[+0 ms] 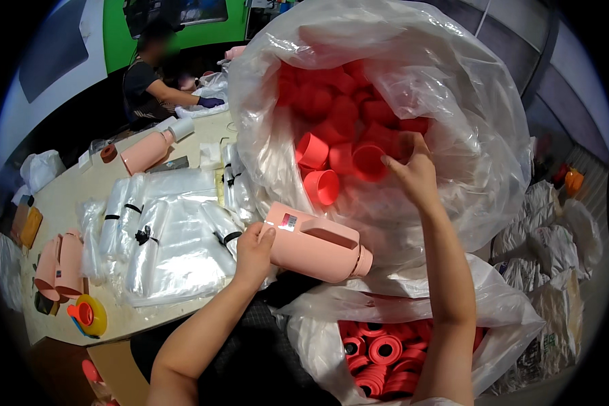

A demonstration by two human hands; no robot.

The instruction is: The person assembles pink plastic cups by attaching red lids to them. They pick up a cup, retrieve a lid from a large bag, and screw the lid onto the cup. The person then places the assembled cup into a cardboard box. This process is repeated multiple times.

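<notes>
My left hand (252, 254) is wrapped around the base of a pink bottle (316, 243), holding it on its side just off the counter's (68, 196) near edge, its neck pointing right. My right hand (413, 172) is reaching into the big clear bag (453, 88) of red cups (338, 122), fingers closed on the rim of one cup (370, 162) near the top of the heap. The two hands are well apart, the bottle below the bag's mouth.

Below the bottle, a second bag (507, 318) holds red lids (386, 352), partly hidden by my right forearm.

On the counter beside my left hand lie bundles of clear sleeves (162, 237) tied with black bands. Two more pink bottles (59, 267) rest at the left edge, with a yellow tape dispenser (91, 314) near them. Another pink bottle (145, 152) lies toward the far edge, where another person (149, 84) works.
</notes>
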